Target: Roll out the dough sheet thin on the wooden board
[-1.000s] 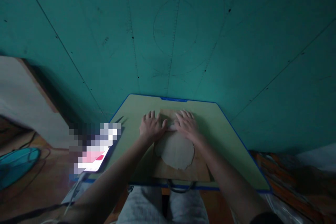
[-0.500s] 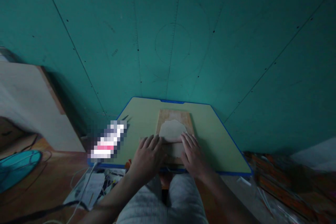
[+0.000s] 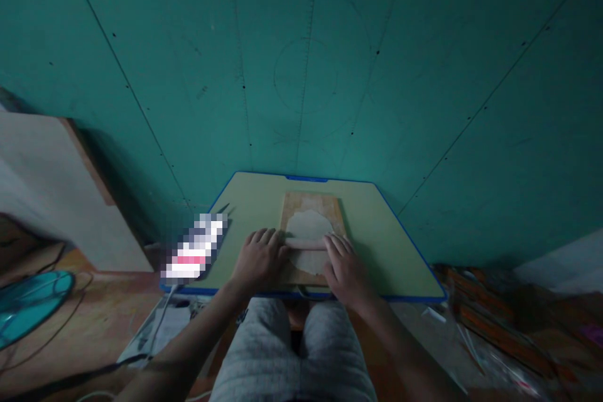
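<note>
A pale, flattened round of dough (image 3: 309,222) lies on a wooden cutting board (image 3: 311,200). Across its middle runs a thin light rolling pin (image 3: 305,244), with dough showing on both sides. My left hand (image 3: 260,259) is closed over the pin's left end, fingers bent and knuckles up. At the other end, my right hand (image 3: 346,265) grips the pin with its fingers curled over the top. The palms hide both pin ends and part of the board's near sides.
The board rests on a pale yellow table (image 3: 386,245) with a blue rim. A lit, blurred phone-like device (image 3: 193,248) with a cable lies at the table's left. Behind stands a green wall (image 3: 301,75); a white panel (image 3: 61,188) leans left. Clutter (image 3: 490,320) fills the floor at right.
Both hands have moved slightly forward with the rolling pin, away from my body. More dough now shows on the near side of the pin. The camera view has shifted a little.
</note>
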The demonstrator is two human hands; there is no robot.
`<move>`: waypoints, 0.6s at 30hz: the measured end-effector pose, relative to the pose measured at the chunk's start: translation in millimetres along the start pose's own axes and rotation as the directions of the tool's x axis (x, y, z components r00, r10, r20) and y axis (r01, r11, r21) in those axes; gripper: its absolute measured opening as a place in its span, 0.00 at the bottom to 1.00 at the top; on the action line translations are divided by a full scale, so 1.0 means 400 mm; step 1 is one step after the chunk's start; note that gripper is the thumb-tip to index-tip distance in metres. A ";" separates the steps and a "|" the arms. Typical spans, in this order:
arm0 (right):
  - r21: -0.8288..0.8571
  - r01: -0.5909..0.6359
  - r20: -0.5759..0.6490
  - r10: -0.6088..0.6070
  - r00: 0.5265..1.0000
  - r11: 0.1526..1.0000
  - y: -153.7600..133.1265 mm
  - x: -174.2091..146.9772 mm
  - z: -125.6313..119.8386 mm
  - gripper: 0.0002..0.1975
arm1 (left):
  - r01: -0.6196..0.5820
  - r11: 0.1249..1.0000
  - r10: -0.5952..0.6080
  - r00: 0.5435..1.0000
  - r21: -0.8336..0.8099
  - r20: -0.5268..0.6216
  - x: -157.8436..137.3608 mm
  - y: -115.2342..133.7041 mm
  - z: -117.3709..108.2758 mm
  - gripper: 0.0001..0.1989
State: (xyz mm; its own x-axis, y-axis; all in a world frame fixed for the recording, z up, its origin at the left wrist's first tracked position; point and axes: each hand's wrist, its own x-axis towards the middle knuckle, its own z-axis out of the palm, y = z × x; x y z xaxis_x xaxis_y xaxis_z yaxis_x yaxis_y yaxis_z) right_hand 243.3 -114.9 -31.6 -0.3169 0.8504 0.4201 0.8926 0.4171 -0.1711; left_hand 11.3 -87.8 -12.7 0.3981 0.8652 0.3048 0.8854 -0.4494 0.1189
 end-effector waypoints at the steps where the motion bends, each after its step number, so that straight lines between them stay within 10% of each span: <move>1: 0.017 -0.003 -0.012 0.003 1.000 1.000 -0.004 -0.018 -0.001 0.28 | -0.018 1.000 0.018 1.000 -0.017 -0.008 -0.025 0.005 -0.002 0.16; 7: 0.122 -0.006 0.004 0.005 1.000 0.992 0.014 -0.029 -0.036 0.25 | -0.011 0.996 0.022 0.991 -0.084 0.134 -0.092 0.005 -0.031 0.21; 18: 0.042 -0.203 0.203 0.191 0.960 0.978 0.051 0.263 0.003 0.17 | 0.117 0.979 -0.077 0.970 -0.166 0.229 -0.019 -0.021 -0.055 0.14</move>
State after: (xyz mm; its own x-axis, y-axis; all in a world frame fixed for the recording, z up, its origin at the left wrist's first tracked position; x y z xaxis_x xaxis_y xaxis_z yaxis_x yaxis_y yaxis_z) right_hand 227.6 -16.7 8.0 -0.1990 0.9615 0.1897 0.9243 0.2485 -0.2898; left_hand -4.4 -95.6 4.8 0.3733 0.9251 0.0698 0.8737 -0.3759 0.3087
